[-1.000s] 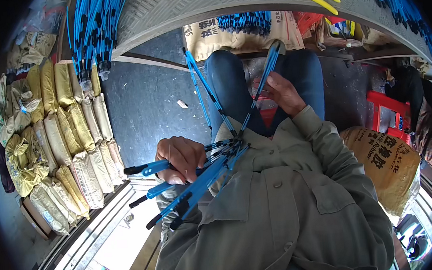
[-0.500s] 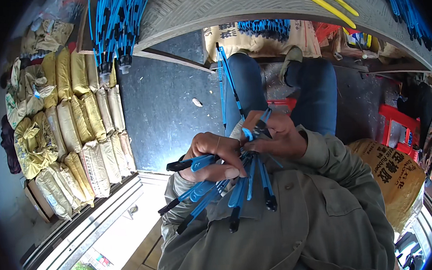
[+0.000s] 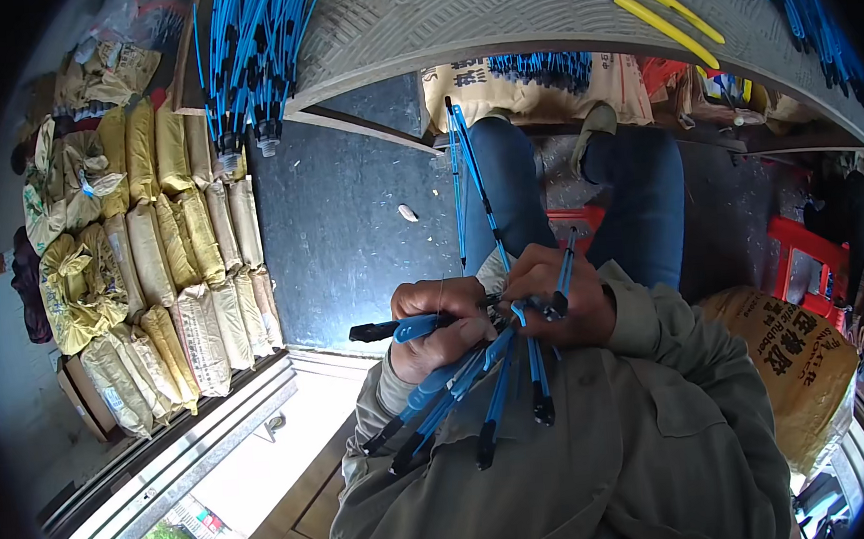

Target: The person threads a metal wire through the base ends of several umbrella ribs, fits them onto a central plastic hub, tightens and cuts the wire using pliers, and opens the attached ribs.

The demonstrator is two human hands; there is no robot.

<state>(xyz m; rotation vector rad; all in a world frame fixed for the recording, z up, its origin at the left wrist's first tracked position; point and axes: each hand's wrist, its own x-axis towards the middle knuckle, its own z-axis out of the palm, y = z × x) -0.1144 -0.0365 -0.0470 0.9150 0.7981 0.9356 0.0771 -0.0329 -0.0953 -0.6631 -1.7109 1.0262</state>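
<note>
In front of my chest is a frame of slim blue ribs [image 3: 498, 356] with black tips. Its ribs fan out from a small hub, several toward my shirt and one long folded rib up past my knee. My left hand [image 3: 438, 321] is closed round the ribs on the left side, thumb pressed near the hub. On the other side my right hand [image 3: 557, 286] pinches close to the hub, a short blue rib with a dark joint beside its fingers. Exactly what the right fingertips grip is partly hidden.
Ahead stands a textured grey table [image 3: 454, 18] bearing yellow-handled pliers [image 3: 670, 17] and bunches of similar blue ribs [image 3: 255, 57]. Stacked tan sacks [image 3: 151, 259] line the left wall. A red plastic stool [image 3: 802, 262] and a large brown sack [image 3: 794, 354] are at right.
The short rib by my right hand now points more upright, and that hand has turned slightly over the hub. The lower ribs have shifted a little. The whole view has moved slightly.
</note>
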